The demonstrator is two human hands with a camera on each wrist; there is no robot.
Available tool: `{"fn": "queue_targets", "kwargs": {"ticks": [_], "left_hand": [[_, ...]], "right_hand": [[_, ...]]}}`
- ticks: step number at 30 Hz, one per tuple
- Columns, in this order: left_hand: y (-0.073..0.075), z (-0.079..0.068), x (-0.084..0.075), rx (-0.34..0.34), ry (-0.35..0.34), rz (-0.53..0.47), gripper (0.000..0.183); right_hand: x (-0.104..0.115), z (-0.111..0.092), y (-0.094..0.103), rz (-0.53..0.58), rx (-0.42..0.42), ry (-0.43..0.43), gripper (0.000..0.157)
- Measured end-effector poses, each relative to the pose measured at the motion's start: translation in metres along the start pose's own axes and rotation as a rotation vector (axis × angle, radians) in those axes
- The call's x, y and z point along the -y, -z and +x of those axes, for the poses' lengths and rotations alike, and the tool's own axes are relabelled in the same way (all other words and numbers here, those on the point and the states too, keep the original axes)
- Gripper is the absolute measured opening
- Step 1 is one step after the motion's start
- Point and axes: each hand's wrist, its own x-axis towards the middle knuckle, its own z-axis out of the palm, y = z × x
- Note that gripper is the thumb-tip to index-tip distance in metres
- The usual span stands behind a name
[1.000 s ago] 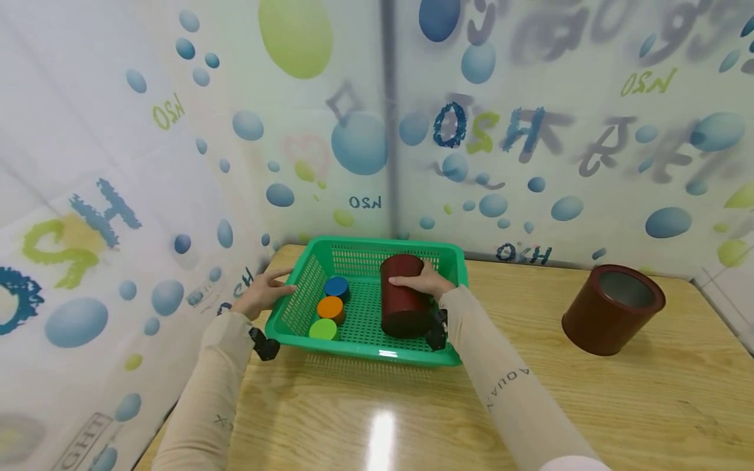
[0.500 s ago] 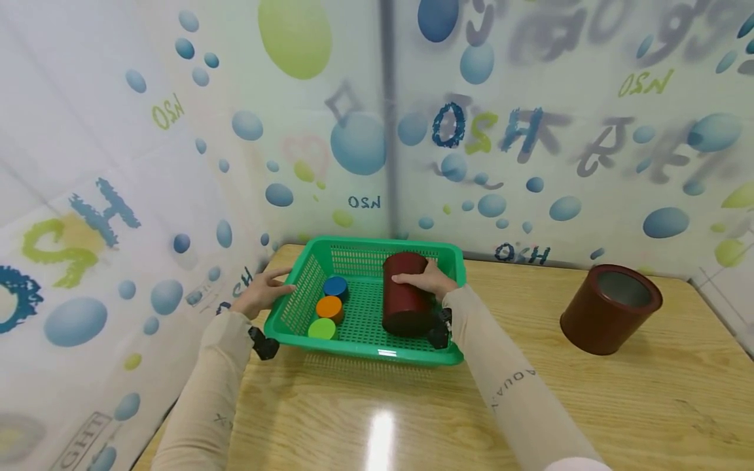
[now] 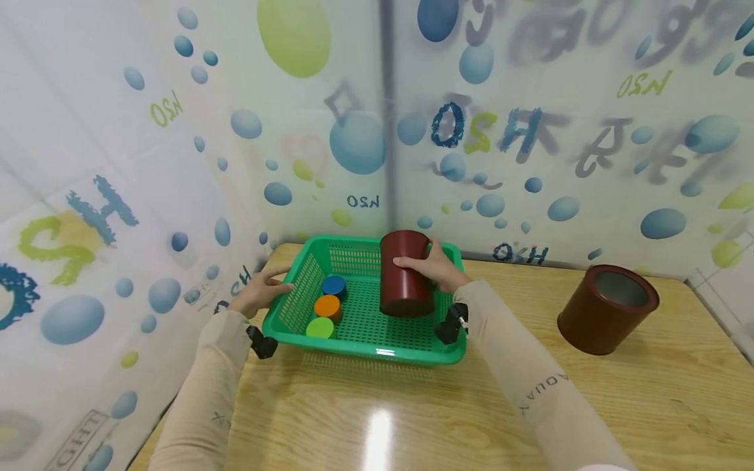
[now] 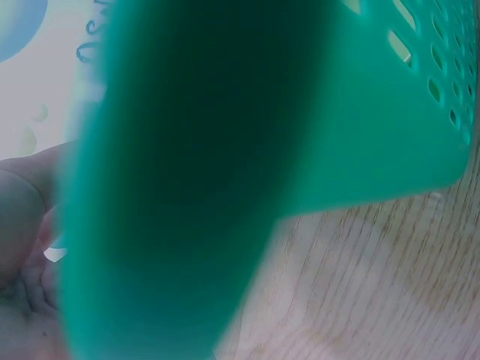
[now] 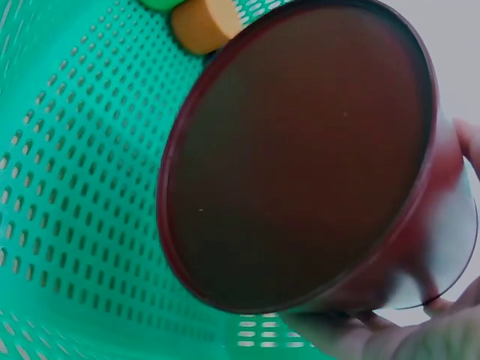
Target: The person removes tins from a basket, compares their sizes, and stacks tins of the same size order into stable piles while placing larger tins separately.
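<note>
A dark red cylindrical canister (image 3: 406,278) is held up inside the green basket (image 3: 353,353) at its right part, leaning, its flat round end facing the right wrist camera. My right hand (image 3: 440,267) grips it from the right, thumb across the near side; other fingers are partly hidden behind it. My left hand (image 3: 262,291) is at the basket's left rim, fingers and thumb loosely extended toward it; firm contact cannot be told. In the left wrist view the blurred rim (image 4: 180,187) hides much of that hand. Blue (image 3: 334,286), orange (image 3: 328,307) and lime green (image 3: 321,328) short cylinders stand along the basket's left side.
A second dark red canister (image 3: 608,309), its hollow top showing, stands on the wooden table (image 3: 506,405) to the right. A patterned curtain wall (image 3: 483,163) rises close behind the basket, and another stands at the left.
My right hand has raised the canister off the basket floor, moving it up and slightly back. My left hand stays by the left rim. The short cylinders have not moved.
</note>
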Motion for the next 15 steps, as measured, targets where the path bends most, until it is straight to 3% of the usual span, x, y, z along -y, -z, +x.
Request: {"fn": "queue_targets", "kwargs": {"ticks": [6,15], "left_hand": [[-0.001,-0.001,-0.002,0.002,0.015,-0.008,0.059],[-0.002,0.002,0.000,-0.020,0.025,-0.019,0.059]], "right_hand": [[0.015,-0.015,0.011,0.044,-0.035,0.085,0.097],[0.021,-0.047,0.045,0.060,-0.060,0.187,0.097]]}}
